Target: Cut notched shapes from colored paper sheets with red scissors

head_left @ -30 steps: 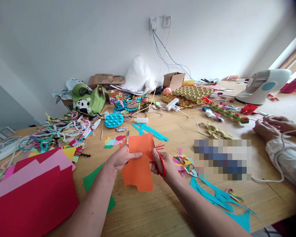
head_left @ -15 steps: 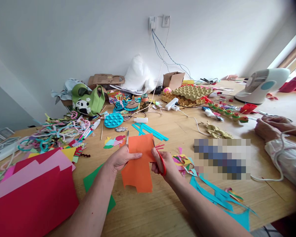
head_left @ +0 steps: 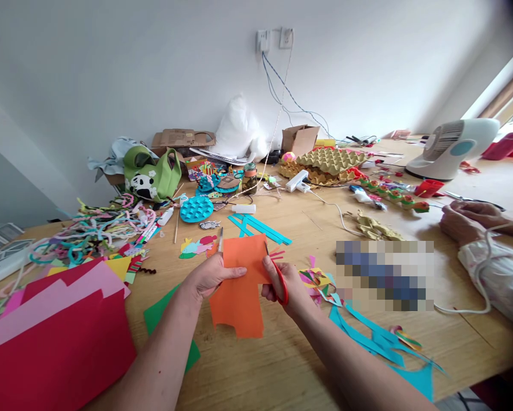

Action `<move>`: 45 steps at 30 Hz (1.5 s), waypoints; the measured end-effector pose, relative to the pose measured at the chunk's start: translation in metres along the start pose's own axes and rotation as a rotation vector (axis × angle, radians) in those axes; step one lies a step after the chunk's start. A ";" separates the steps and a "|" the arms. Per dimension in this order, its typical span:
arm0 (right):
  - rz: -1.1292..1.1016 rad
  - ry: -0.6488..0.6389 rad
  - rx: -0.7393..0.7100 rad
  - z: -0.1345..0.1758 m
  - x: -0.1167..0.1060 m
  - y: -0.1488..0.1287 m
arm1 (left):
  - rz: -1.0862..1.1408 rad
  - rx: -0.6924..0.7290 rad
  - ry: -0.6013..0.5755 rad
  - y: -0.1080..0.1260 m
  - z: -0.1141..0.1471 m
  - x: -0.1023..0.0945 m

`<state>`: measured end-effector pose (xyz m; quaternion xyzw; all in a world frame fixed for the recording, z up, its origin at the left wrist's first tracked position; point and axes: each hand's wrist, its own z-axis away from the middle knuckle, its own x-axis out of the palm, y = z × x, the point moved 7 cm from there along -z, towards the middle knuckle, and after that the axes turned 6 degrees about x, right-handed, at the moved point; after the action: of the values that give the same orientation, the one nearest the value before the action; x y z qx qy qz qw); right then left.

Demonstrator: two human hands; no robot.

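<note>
Between my hands is a sheet of orange paper [head_left: 239,305], with notches cut in its lower edge and right side. My left hand [head_left: 211,277] pinches its left side, thumb on top. A thin grey pointed tool [head_left: 221,238] sticks up beside that hand; its lower part is hidden. My right hand [head_left: 284,283] is closed on red-handled scissors [head_left: 284,285], thumb and fingers at the paper's right edge. Mostly hidden by the fingers, the blades show only a dark tip. Green paper [head_left: 166,311] lies under my left forearm. Small coloured paper cut-outs [head_left: 199,246] are just beyond the orange sheet.
Red and pink sheets [head_left: 59,354] and a heap of pipe cleaners [head_left: 97,228] are at left. Blue paper strips [head_left: 368,337] lie at right. A co-worker's hands [head_left: 466,220] rest at far right, near a white fan [head_left: 457,148]. Egg trays [head_left: 329,160] stand at the back.
Almost nothing differs. The orange paper's lower end has dropped slightly toward me, while both hands keep their hold.
</note>
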<state>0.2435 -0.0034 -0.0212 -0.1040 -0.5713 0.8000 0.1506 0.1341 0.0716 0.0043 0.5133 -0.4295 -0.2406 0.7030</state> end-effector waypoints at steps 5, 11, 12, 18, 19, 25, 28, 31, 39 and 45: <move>0.014 0.020 -0.016 0.001 0.000 -0.001 | 0.000 -0.036 0.001 -0.003 0.001 -0.002; 0.006 0.058 -0.012 0.003 -0.001 -0.002 | 0.015 -0.019 -0.007 -0.003 0.001 0.000; 0.006 0.057 -0.011 0.003 -0.001 -0.003 | 0.014 -0.020 -0.008 -0.003 0.001 0.000; -0.015 0.075 0.018 0.002 -0.002 -0.002 | 0.030 -0.041 -0.022 -0.003 0.001 0.002; -0.016 0.075 0.022 0.002 -0.002 -0.001 | 0.031 -0.044 -0.023 -0.003 0.001 0.002; -0.015 0.081 0.002 0.001 -0.003 -0.002 | 0.031 -0.050 -0.018 -0.004 0.001 0.001; -0.042 0.077 -0.003 0.001 -0.003 -0.002 | 0.034 -0.051 -0.018 -0.005 0.001 0.001; -0.055 0.069 0.004 0.001 -0.002 -0.003 | 0.031 -0.060 -0.025 -0.005 0.001 0.002; -0.094 0.096 0.061 0.002 -0.001 -0.002 | -0.002 -0.112 -0.018 -0.007 0.003 0.003; -0.095 0.105 0.051 0.003 -0.002 -0.002 | 0.014 -0.099 -0.023 -0.007 0.002 0.004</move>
<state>0.2440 -0.0063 -0.0179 -0.1147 -0.5462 0.7998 0.2210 0.1352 0.0653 -0.0011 0.4720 -0.4287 -0.2626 0.7243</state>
